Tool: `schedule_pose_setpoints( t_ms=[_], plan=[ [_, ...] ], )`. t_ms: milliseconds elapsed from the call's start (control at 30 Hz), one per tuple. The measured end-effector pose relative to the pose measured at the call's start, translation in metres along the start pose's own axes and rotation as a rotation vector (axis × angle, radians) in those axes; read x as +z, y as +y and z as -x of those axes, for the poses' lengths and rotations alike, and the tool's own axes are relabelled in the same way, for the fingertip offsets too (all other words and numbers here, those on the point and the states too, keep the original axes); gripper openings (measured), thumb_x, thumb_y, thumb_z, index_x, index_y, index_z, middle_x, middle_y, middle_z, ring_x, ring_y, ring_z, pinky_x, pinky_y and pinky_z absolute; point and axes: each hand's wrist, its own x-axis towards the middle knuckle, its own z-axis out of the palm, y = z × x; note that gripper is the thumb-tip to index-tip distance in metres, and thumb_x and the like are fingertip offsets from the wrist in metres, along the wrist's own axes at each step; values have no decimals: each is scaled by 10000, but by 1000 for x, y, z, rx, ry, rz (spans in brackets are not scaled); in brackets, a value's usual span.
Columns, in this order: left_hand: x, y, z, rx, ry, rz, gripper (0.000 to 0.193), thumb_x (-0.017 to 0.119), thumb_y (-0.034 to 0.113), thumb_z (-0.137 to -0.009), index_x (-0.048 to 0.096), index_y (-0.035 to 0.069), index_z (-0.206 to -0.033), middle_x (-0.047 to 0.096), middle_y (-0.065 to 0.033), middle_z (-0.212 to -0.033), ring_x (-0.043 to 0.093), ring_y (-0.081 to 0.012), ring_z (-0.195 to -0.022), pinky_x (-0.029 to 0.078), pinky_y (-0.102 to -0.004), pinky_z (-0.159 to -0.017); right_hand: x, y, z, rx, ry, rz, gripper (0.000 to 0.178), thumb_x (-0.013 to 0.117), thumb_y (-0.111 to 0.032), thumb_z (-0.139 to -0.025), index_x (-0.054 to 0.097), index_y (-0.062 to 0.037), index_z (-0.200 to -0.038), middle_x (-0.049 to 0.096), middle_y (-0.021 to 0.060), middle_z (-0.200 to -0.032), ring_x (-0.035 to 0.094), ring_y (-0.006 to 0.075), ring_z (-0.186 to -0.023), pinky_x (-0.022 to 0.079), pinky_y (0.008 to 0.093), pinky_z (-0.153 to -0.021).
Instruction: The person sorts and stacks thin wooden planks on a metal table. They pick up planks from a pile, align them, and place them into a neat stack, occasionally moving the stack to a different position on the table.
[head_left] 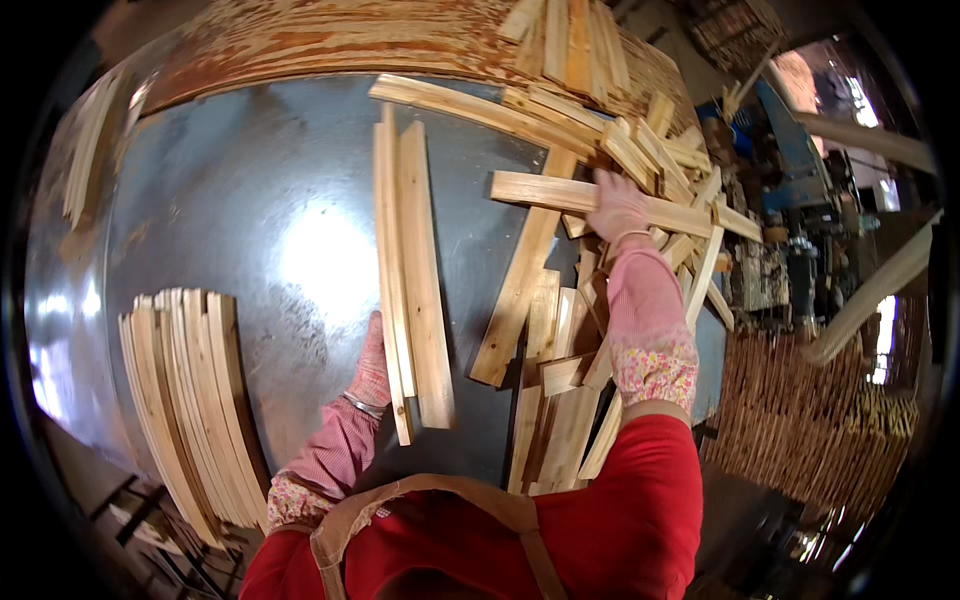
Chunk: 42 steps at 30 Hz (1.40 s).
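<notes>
Grey sheet metal topped the bench [230,190], as the head view showed, with a bright patch of light shining off its middle. The right hand [620,208] reached over the heap on the right and had its fingers [606,184] grasping a pale wooden slat [540,188], which lay nearly crosswise with its bare end pointing left. Under and around that slat lay a jumbled pile of offcuts [570,420], some crossing one another, and a longer knotty board [515,300] slanted below it toward the person. The left hand [370,368], a silver bracelet [364,406] at its wrist, was against the left side of a small group of slats [424,280] set lengthwise near the centre; its fingers were mostly hidden, so whether they gripped cannot be told. A row of slats [185,390] lay side by side at the lower left, and a smaller stack [92,150] at the far left. Along the far edge stretched a plywood sheet [330,40] bearing more strips [575,50]. Pink cuffed sleeves [650,300] covered the forearms, above a red top [650,490] and a brown apron strap [430,488]. Thin sticks [800,420] stood massed beyond the bench on the right.
</notes>
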Motion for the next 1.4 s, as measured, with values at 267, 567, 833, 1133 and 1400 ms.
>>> schedule_pose_setpoints(
  t_ms=[267,567,833,1133,1400],
  plan=[
    [-6,23,145,207,570,-1216,762,849,388,-865,536,93,-1493,753,-173,-1179,754,-296,-1015,619,-433,-858,-40,-96,15,-141,-357,-41,777,513,-611,-996,472,-132,-1606,643,240,-1452,616,403,-1341,469,474,-1130],
    [-137,-12,324,239,1435,-2058,911,833,292,-852,367,171,-1626,588,-131,-1415,586,-368,-1278,468,-516,-1065,78,-358,173,-338,-811,-1358,489,558,-438,-1036,553,-25,-1297,533,43,-812,544,168,-651,528,384,-596],
    [-151,9,367,938,1153,-1892,595,764,283,-888,592,145,-1440,625,-155,-1369,591,-418,-1227,452,-536,-1074,102,-539,287,-389,-727,-1194,893,602,-554,-987,363,61,-1589,562,387,-1468,538,550,-1364,415,469,-1180],
    [-69,108,370,461,886,-1839,612,645,296,-1001,500,22,-1528,726,-267,-1002,714,-437,-973,557,-546,-876,-21,-522,362,-141,-751,-1719,907,643,-502,-1053,199,-59,-1709,671,94,-1126,652,217,-1067,504,334,-1005],
    [-227,211,498,677,1151,-2220,451,565,300,-1054,645,139,-1468,673,-218,-1099,673,-446,-978,544,-526,-855,81,-331,284,239,51,-447,964,768,-534,-903,361,-43,-1627,548,202,-1545,536,399,-1416,479,514,-1126]
  ],
)
